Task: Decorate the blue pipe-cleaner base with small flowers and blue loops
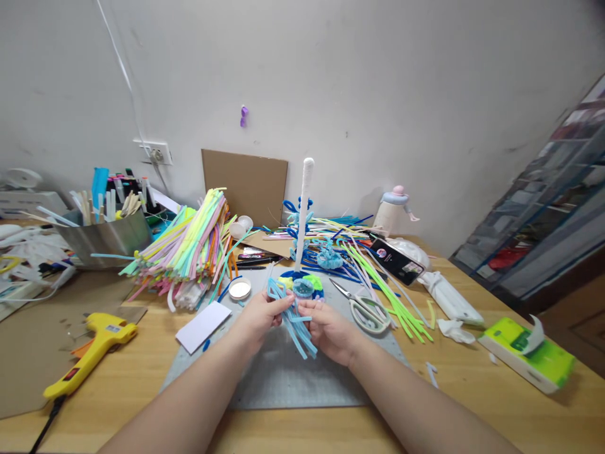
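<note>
A bundle of light-blue fuzzy craft stems (299,334) is in the near middle of the scene, held over a grey cutting mat (302,388). The grip of the left hand (263,315) is closed, with thumb and fingers pinching the bundle at its upper part, and the grip of the right hand (331,329) is narrow, the fingertips closed on one bent stem that crosses the others. The stems are gathered and looped at the far end, so this part seems done; the near ends hang loose, and I judge that the binding is not yet finished. Just beyond the hands, a white fuzzy upright rod (305,211) stands with blue, green and yellow fuzzy pieces (311,280) at its foot, which look already formed, while its upper part is bare. To the right lie white-handled metal scissors (368,314) and loose bright yellow-green stems (390,293); to the left, a large multicoloured heap of stems (193,243) and a yellow glue gun (97,343) rest on the wooden tabletop (472,372).
</note>
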{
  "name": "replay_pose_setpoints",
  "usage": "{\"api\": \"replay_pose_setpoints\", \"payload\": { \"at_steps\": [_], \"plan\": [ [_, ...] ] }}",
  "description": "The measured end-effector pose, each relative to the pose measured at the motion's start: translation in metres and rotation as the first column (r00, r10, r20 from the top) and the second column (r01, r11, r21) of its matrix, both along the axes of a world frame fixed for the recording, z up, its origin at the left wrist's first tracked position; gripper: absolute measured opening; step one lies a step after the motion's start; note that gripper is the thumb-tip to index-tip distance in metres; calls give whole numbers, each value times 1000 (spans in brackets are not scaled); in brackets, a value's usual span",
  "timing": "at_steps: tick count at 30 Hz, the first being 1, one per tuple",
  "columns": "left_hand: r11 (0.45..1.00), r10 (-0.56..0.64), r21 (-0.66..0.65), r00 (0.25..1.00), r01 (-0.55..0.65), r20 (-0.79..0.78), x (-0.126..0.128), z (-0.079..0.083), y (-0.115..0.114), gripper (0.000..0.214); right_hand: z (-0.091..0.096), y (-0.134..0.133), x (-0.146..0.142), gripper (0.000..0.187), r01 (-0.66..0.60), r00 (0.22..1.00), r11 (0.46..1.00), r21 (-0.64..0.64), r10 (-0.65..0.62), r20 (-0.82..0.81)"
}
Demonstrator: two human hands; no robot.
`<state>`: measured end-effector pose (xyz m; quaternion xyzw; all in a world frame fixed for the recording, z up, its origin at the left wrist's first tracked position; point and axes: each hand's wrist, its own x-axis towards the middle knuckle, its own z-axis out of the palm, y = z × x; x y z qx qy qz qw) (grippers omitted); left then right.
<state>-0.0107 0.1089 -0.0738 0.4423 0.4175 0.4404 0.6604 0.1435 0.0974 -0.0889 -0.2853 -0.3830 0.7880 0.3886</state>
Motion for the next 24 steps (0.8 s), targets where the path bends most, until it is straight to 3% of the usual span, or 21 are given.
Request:
{"api": "replay_pose_setpoints", "payload": {
  "at_steps": [11,18,24],
  "plan": [
    [999,-18,49,999,21,-50,2,-3,-1,29,2,-2,1,11,0,999,999,-47,1,39],
    [998,19,56,998,-16,-56,2,-1,-1,30,3,-2,0,16,47,996,994,-97,-40,76],
    [997,-1,72,996,8,-92,3,-2,-3,33,0,-3,0,21,64,993,996,-59,-57,107]
  ]
}}
